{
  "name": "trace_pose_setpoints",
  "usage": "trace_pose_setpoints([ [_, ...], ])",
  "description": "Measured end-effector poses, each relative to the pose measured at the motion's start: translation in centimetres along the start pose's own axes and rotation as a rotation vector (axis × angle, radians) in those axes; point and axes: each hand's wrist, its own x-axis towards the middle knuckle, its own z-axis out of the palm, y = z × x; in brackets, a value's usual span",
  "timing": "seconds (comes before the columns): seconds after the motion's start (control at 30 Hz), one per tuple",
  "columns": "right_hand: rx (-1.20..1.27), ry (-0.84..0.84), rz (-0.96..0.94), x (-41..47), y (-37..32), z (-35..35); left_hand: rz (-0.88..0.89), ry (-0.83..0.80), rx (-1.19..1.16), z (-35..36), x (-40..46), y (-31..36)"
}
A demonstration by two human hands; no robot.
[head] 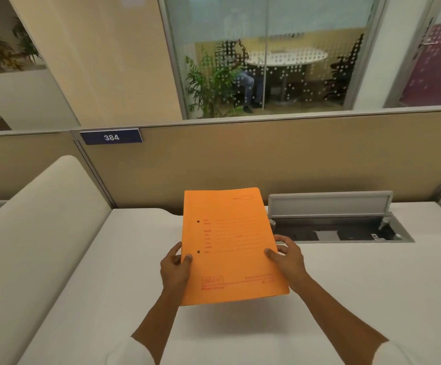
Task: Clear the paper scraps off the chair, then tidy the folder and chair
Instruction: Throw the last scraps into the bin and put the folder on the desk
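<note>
An orange folder (229, 246) with red printed lines and two punch holes is held closed above a white desk (345, 299). My left hand (174, 267) grips its left edge, thumb on the cover. On the opposite edge, my right hand (287, 256) holds it the same way. The folder casts a shadow on the desk, so it is lifted off the surface. No chair and no paper scraps appear in the head view.
An open cable tray (343, 230) with its grey lid up sits in the desk at the back right. A beige partition (266, 159) with a "384" plate (111, 137) closes off the far side. A rounded white divider (37, 219) rises on the left.
</note>
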Motion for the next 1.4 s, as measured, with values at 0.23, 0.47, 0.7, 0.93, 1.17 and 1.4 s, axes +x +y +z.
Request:
trace_pose_setpoints([
  [0.23, -0.002, 0.015, 0.048, 2.6, 2.3, 2.4, 0.012, -0.042, 0.071, 0.7, 3.9, -2.2],
  [0.47, -0.106, 0.034, 0.080, 4.8, 3.2, 3.6, -0.034, -0.125, 0.113, 2.3, 7.4, -3.6],
  [0.7, -0.149, 0.022, 0.153, 5.7, 4.7, 4.8, -0.034, -0.131, 0.211, 2.8, 10.2, -5.9],
  [0.93, -0.250, 0.008, 0.169, 7.0, 5.7, 5.6, -0.007, -0.204, 0.355, 3.4, 11.4, -7.1],
  [1.17, -0.582, -0.134, 0.043, 7.2, 5.9, 6.7, 0.057, -0.504, 0.703, 4.5, 11.5, -8.4],
  [1.4, -1.056, -0.395, -0.175, 5.8, 7.3, 7.0, 0.292, -0.809, 1.191, 5.4, 10.2, -9.5],
])
